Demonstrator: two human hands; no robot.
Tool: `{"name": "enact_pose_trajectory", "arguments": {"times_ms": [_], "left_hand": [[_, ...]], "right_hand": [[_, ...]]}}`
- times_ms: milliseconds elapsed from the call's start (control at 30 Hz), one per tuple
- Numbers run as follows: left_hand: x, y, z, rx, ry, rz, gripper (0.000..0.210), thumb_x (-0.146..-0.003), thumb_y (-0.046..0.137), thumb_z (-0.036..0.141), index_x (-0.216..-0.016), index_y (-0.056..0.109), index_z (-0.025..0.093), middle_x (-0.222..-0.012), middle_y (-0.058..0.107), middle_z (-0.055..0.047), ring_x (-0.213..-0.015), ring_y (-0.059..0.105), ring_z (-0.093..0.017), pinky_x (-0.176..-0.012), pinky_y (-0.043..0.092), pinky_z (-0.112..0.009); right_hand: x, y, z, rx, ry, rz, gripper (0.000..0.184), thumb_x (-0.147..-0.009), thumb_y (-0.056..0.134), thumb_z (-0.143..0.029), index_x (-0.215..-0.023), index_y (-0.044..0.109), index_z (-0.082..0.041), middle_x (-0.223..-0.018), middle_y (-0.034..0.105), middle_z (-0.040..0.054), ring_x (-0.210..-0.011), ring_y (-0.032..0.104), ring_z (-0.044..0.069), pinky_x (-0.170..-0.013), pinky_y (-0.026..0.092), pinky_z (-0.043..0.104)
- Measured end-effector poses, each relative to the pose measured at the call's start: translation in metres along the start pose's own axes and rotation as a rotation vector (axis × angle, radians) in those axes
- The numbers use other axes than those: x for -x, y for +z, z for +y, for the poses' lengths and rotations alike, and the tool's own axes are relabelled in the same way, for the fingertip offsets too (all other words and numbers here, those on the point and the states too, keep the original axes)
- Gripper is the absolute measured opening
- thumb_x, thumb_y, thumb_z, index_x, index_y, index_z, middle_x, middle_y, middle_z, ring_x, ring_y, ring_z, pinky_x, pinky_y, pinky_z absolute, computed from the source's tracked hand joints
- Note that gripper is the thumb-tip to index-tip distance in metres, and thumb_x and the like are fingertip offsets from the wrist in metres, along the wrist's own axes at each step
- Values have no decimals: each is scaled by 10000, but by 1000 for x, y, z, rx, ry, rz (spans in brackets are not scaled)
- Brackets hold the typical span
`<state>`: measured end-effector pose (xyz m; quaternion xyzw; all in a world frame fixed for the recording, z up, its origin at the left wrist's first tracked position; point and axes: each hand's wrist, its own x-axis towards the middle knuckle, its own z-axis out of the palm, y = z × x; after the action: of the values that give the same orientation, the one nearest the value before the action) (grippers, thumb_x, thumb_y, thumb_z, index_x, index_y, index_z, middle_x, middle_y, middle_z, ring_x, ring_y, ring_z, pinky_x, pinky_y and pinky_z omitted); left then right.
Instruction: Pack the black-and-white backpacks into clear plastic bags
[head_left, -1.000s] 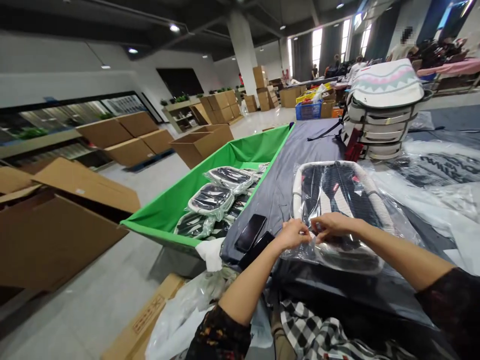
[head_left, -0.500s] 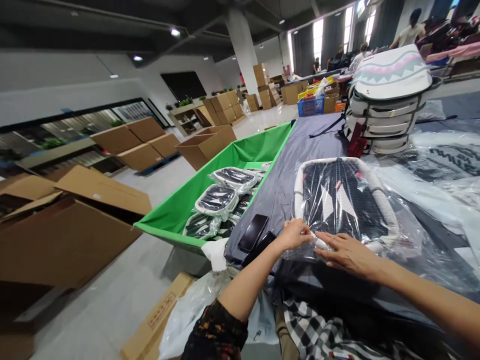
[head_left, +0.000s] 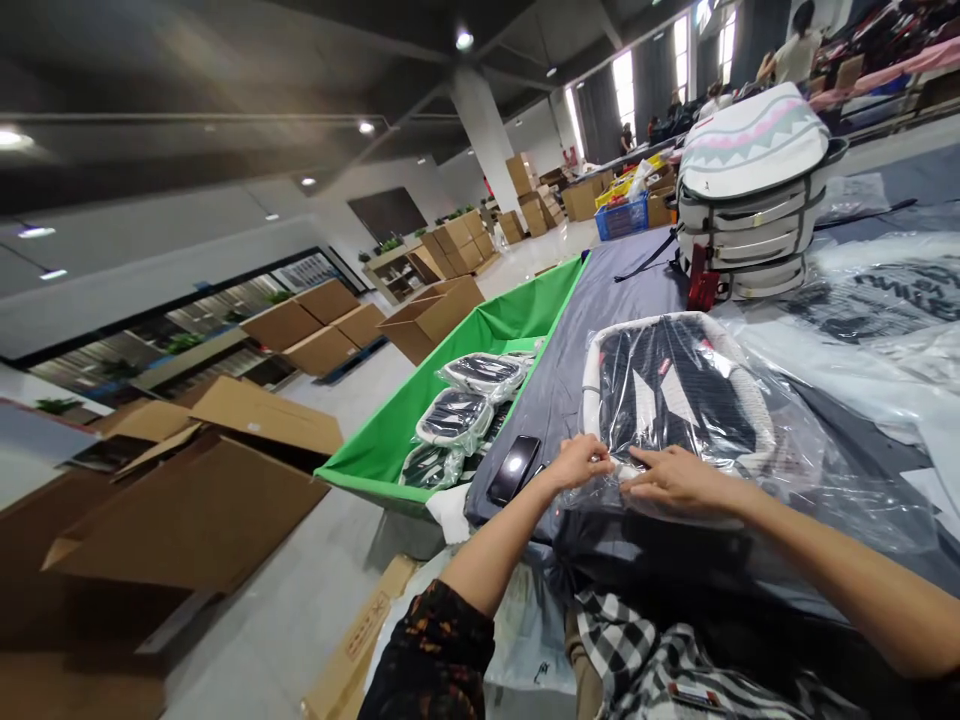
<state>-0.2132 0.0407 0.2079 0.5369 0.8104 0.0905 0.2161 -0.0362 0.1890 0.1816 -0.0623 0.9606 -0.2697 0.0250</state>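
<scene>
A black backpack [head_left: 690,370] with white trim and white pointed patches lies flat on the grey-covered table, inside a clear plastic bag [head_left: 825,470]. At its near left corner, my left hand [head_left: 574,465] has its fingertips closed on the edge of the plastic. Close beside it, my right hand [head_left: 679,482] lies over the bag's near edge, index finger stretched out towards the left hand and touching the film. Its other fingers are partly bent and the thumb is hidden.
Left of the table stands a green fabric bin [head_left: 375,480] holding several bagged backpacks [head_left: 454,415]. A phone [head_left: 515,470] lies near the table's left edge. Stacked white backpacks [head_left: 750,190] stand behind. Open cardboard boxes [head_left: 202,510] fill the floor at left. People work far back.
The camera view has turned slightly left. My left hand keeps its pinch at the bag's corner, while my right hand has shifted a little and its fingers have drawn together, index pointing.
</scene>
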Motion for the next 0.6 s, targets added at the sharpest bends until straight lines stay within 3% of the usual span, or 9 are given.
{"name": "enact_pose_trajectory", "arguments": {"times_ms": [33, 100, 200, 233, 300, 367, 467, 500, 600], "left_hand": [[0, 0, 0, 5, 0, 5, 184, -893, 627, 363, -882, 717, 203, -1022, 674, -30, -1057, 559, -231, -985, 362, -376], [-1, 0, -1, 20, -1, 15, 177, -880, 645, 362, -870, 719, 201, -1015, 676, -34, -1053, 563, -237, -982, 363, -379], [-2, 1, -2, 56, 7, 29, 150, -857, 667, 343, -843, 718, 203, -999, 678, -33, -1044, 569, -239, -978, 365, -375], [-3, 2, -2, 72, 13, 33, 149, -852, 669, 343, -832, 717, 203, -989, 678, -32, -1037, 571, -239, -978, 366, -375], [-3, 3, -3, 108, 22, 41, 153, -840, 675, 342, -805, 714, 198, -958, 676, -34, -1023, 574, -246, -984, 367, -387], [-3, 3, -5, 157, 29, 45, 151, -808, 695, 334, -759, 709, 192, -910, 674, -33, -1016, 577, -257, -999, 366, -405], [-4, -5, -13, 285, 37, 70, 184, -760, 738, 381, -799, 730, 202, -902, 695, -22, -1005, 596, -254, -1013, 385, -392], [-4, -10, -18, 342, 29, 108, 239, -775, 724, 417, -891, 741, 210, -974, 707, -26, -1039, 595, -253, -1024, 388, -380], [-10, -19, -35, 510, -77, 297, 428, -870, 598, 500, -1170, 676, 206, -1247, 654, -65, -1221, 517, -266, -1076, 366, -377]], "right_hand": [[2, -11, 5, -121, 26, 10, 485, -1023, 375, -523, -1177, 751, -258, -1394, 614, 143, -1377, 490, 335, -1039, 458, 513], [7, -26, 12, -267, 111, 194, 617, -1018, 302, -592, -1103, 779, -210, -1320, 667, 134, -1314, 559, 315, -1047, 473, 458], [15, -20, 6, -94, 96, 522, 546, -1027, 322, -525, -1156, 753, -214, -1336, 658, 131, -1271, 596, 287, -1097, 437, 475], [14, -10, -1, 23, 43, 530, 468, -1022, 374, -478, -1195, 736, -236, -1358, 643, 129, -1301, 571, 291, -1115, 414, 504], [9, 12, -14, 235, -7, 415, 355, -986, 496, -382, -1245, 711, -271, -1396, 611, 147, -1339, 532, 325, -1119, 382, 581], [2, 26, -23, 349, 51, 279, 343, -961, 549, -331, -1268, 697, -298, -1424, 580, 170, -1338, 528, 360, -1095, 363, 656], [11, 22, -20, 315, 95, 253, 356, -1000, 463, -381, -1282, 679, -353, -1433, 578, 143, -1336, 531, 349, -1067, 373, 686], [24, 16, -17, 285, 88, 334, 377, -1014, 418, -407, -1291, 670, -364, -1445, 570, 123, -1345, 523, 337, -1077, 374, 673], [79, -8, -5, 241, 104, 765, 417, -1017, 383, -439, -1380, 578, -379, -1486, 526, 69, -1336, 529, 298, -1117, 405, 561]]}}
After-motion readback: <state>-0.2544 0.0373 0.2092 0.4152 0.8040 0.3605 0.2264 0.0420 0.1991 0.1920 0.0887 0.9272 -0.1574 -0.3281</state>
